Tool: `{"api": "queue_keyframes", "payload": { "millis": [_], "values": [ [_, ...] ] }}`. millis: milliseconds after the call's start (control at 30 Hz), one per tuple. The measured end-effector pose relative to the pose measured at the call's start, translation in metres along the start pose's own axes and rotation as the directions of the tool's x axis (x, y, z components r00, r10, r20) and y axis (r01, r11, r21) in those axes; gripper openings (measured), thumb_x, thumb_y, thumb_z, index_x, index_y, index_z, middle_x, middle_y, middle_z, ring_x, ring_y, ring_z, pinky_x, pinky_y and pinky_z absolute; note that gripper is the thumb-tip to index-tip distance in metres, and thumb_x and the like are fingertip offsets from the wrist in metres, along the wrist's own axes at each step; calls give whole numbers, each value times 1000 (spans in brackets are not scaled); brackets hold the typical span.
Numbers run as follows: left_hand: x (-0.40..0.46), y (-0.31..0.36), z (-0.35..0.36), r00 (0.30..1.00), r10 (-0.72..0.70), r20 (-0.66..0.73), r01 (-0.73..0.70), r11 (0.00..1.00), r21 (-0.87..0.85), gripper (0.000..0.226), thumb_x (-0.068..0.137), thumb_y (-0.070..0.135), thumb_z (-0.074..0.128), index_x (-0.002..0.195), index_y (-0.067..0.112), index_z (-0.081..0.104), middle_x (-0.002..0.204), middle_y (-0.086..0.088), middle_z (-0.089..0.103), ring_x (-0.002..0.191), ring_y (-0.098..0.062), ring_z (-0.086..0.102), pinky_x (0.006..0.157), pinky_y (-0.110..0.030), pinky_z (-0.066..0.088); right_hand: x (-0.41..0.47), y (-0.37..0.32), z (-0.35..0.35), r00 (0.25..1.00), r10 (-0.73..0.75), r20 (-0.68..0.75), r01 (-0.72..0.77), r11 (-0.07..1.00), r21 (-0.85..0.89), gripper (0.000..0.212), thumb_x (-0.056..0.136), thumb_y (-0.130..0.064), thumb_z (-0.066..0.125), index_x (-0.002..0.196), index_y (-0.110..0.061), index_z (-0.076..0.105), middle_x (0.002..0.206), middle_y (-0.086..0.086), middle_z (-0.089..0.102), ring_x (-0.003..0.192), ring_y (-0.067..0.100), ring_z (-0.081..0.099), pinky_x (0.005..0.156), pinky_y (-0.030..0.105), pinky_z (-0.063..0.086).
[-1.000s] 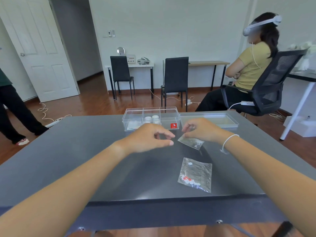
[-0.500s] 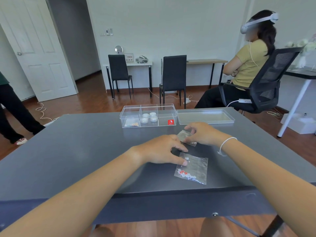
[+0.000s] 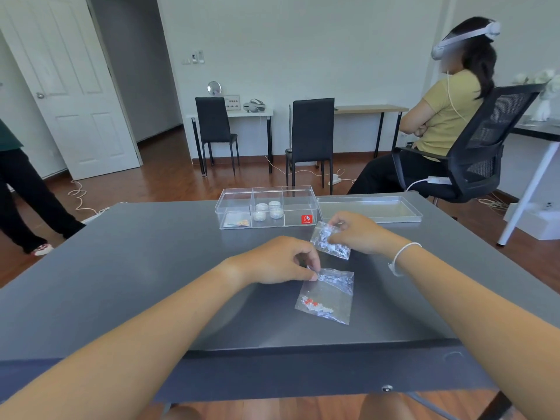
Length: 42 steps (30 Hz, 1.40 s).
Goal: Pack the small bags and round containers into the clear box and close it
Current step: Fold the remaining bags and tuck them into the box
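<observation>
- Lifted since half a second ago: near small bag (image 3: 326, 295), its upper left corner now raised off the table (image 3: 127, 268) in the left hand (image 3: 274, 262), where before that hand only pressed down on it.
- Also higher than before: far small bag (image 3: 330, 240), now tilted clear of the tabletop in the right hand (image 3: 359, 233).
- Pinched between left thumb and fingertips at the top corner of the near bag; lower edge resting on the table, red and white beads gathered along the bottom.
- Clamped in the right fingers along the right edge of the far bag; crinkled, contents too small to tell.
- Just beyond the right hand, near the far table edge: clear box (image 3: 268, 207), open, split into three compartments.
- Holding the round containers (image 3: 268, 210) in the middle compartment, about four white ones, close together.
- Lying flat in the left compartment: another small bag (image 3: 238, 222) with something orange inside.
- Bare in the right compartment except for a red sticker (image 3: 306, 219) on the front wall.
- Lying just beside the box on its right: clear lid (image 3: 368, 209).
- Worn on the right wrist: white bracelet (image 3: 401, 257).
- Beyond the table: a seated person (image 3: 439, 122) wearing a headset in a black mesh chair (image 3: 485, 147), two black chairs (image 3: 310, 131) by the wall desks, a standing person's legs (image 3: 21, 192) at the left.
</observation>
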State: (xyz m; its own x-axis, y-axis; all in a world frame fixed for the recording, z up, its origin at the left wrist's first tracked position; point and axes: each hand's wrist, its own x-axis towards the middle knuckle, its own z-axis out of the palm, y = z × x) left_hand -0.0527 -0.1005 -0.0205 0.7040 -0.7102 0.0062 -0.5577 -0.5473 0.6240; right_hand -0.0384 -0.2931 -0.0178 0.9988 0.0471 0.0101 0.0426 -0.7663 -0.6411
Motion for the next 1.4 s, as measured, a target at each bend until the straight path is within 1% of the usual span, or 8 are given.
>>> {"api": "queue_keyframes", "payload": {
  "millis": [133, 267, 400, 533, 733, 1067, 1233, 1400],
  "values": [
    [1, -8, -17, 998, -31, -59, 25, 995, -98, 10, 80, 22, 67, 76, 31, 63, 81, 4, 61, 72, -4, 53, 69, -13, 43, 4, -9, -3, 999, -5, -50, 11, 994, 111, 7, 85, -12, 52, 91, -14, 56, 85, 5, 59, 64, 13, 52, 57, 23, 41],
    [4, -14, -45, 986, -55, -155, 34, 990, -135, 13, 80, 21, 67, 74, 32, 63, 71, 10, 57, 57, 6, 49, 53, -7, 40, 11, -19, -12, 994, 2, -113, 23, 977, 213, 10, 83, -7, 50, 79, -15, 56, 74, 0, 59, 63, 13, 54, 62, 25, 45],
    [11, -16, -79, 961, -77, -266, 28, 982, -184, 16, 82, 14, 64, 76, 28, 64, 76, 7, 61, 62, 2, 53, 53, -13, 45, 20, -27, -23, 975, 15, -222, 62, 940, 336, 13, 82, -5, 48, 75, -11, 57, 71, -2, 57, 60, 9, 51, 43, 9, 43],
    [25, -13, -109, 919, -87, -385, 15, 983, -185, 13, 83, 12, 63, 79, 24, 65, 73, 7, 61, 56, 8, 54, 51, -7, 42, 33, -29, -30, 955, 46, -293, 73, 921, 382, 15, 85, -11, 48, 73, -15, 56, 74, -2, 55, 73, 17, 57, 56, 21, 44],
    [61, -22, -130, 807, -169, -565, 64, 977, -201, 8, 84, 18, 62, 88, 21, 68, 79, 14, 62, 71, 3, 54, 60, -15, 39, 53, -23, -34, 926, 103, -363, 73, 895, 441, 14, 87, -17, 48, 77, -14, 58, 74, -4, 53, 77, 16, 51, 71, 30, 46],
    [119, -52, -110, 795, -281, -538, 174, 955, -242, 16, 81, 15, 62, 70, 25, 67, 82, -1, 67, 68, -11, 55, 58, -21, 45, 80, -10, -38, 901, 208, -381, 47, 826, 561, 17, 87, -17, 51, 71, -11, 54, 57, -1, 42, 56, 11, 40, 83, 41, 53],
    [133, -60, -102, 837, -230, -496, 224, 972, -72, 14, 82, 14, 59, 75, 18, 70, 82, 8, 64, 78, -7, 59, 73, -23, 45, 87, -4, -37, 897, 188, -400, 77, 824, 561, 14, 87, -15, 50, 76, -8, 56, 60, 1, 46, 59, 12, 43, 64, 29, 48],
    [135, -57, -99, 864, -193, -465, 285, 949, 136, 17, 81, 12, 54, 77, 18, 69, 85, 9, 61, 83, -14, 61, 74, -31, 51, 92, 0, -33, 902, 170, -397, 98, 815, 572, 14, 86, -14, 51, 74, -7, 55, 56, 1, 44, 57, 12, 43, 65, 28, 49]
  ]
}}
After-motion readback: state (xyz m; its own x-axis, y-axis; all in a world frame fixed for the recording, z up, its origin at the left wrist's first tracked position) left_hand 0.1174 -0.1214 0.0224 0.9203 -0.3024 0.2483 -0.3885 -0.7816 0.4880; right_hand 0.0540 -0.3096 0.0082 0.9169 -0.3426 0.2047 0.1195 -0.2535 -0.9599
